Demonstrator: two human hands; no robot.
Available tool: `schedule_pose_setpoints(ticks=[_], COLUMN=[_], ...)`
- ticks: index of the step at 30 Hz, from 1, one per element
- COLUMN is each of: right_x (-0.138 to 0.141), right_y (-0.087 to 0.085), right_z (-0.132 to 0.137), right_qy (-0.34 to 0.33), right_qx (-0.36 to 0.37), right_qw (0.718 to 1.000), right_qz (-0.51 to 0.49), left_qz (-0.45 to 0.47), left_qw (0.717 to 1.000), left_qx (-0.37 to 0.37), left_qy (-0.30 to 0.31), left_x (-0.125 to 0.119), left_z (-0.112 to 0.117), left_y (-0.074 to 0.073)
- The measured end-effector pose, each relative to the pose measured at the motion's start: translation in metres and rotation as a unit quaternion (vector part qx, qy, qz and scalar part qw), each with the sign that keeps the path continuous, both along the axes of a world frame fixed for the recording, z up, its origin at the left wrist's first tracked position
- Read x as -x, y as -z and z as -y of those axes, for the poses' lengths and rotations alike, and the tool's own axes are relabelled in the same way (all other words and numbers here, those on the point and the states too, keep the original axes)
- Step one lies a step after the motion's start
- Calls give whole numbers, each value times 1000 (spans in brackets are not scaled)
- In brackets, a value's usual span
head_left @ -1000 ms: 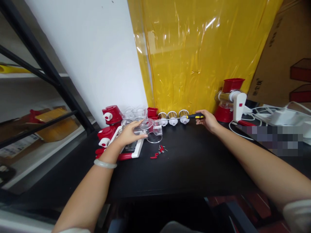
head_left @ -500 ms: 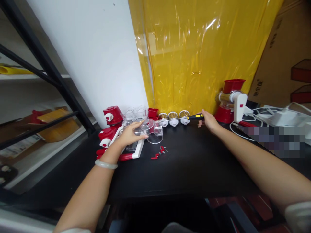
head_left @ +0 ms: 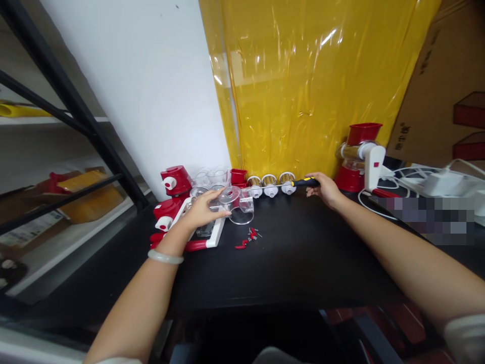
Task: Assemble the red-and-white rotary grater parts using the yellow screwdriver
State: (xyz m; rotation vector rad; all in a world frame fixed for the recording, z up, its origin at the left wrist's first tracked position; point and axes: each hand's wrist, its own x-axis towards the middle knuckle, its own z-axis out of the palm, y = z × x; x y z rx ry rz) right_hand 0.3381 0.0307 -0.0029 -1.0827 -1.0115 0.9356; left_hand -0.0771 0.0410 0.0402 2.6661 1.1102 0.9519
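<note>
My left hand (head_left: pixel 202 212) lies with fingers stretched over a clear plastic housing (head_left: pixel 237 202) that sits on a white frame (head_left: pixel 216 231) at the back left of the black table (head_left: pixel 295 258). My right hand (head_left: pixel 325 189) is closed on the black-and-yellow handle of a screwdriver (head_left: pixel 299 183), whose shaft points left towards three small drums with white caps (head_left: pixel 270 185). A red clip and several small screws (head_left: pixel 250 236) lie loose on the table in front of the housing.
Red-and-white appliance parts (head_left: pixel 172 194) and clear cups (head_left: pixel 212 176) crowd the back left. An assembled red-and-white grater (head_left: pixel 361 156) stands at the back right beside white cables (head_left: pixel 417 182). Yellow plastic sheet (head_left: pixel 303 81) hangs behind; a black shelf frame (head_left: pixel 68 111) stands left.
My right hand has shifted slightly along the back of the table with the screwdriver. The left hand has stayed on the clear housing.
</note>
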Motion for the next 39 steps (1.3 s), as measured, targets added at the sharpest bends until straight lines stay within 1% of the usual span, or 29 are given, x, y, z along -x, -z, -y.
schedule_pose_setpoints(ticks=[7,10,13,15,17,22,27,33,37,39], right_x=[-1,-2,-4,-5,-5,-3,-4,-3,0,2], right_y=[5,7,9,9,8,5,7,9,5,2], right_z=[-1,-5,-7,-7,-6,-4,-5,-4,-1,0], right_qy=[5,16,-5,-21,-19,-6,-3,-2,13,9], right_qx=[-31,-21,-8,-17,-29,-3,4,-19,-21,-1], right_qw=[999,999,1000,1000,999,1000,1000,1000,999,999], right_qz=[26,31,6,-5,-7,-14,5,23,39,33], left_qz=[-7,-9,-3,-1,-4,-4,2,-3,-6,-9], left_qw=[1000,1000,1000,1000,1000,1000,1000,1000,1000,1000], left_qx=[4,3,3,1,-3,0,8,-9,0,0], left_qy=[-2,-3,-2,-1,-1,-3,0,-3,-5,-9], left_x=[1,1,1,1,1,1,2,1,0,0], left_z=[-1,-1,-1,-1,-1,-2,-2,-1,0,1], left_y=[0,1,1,1,1,1,2,1,0,-1])
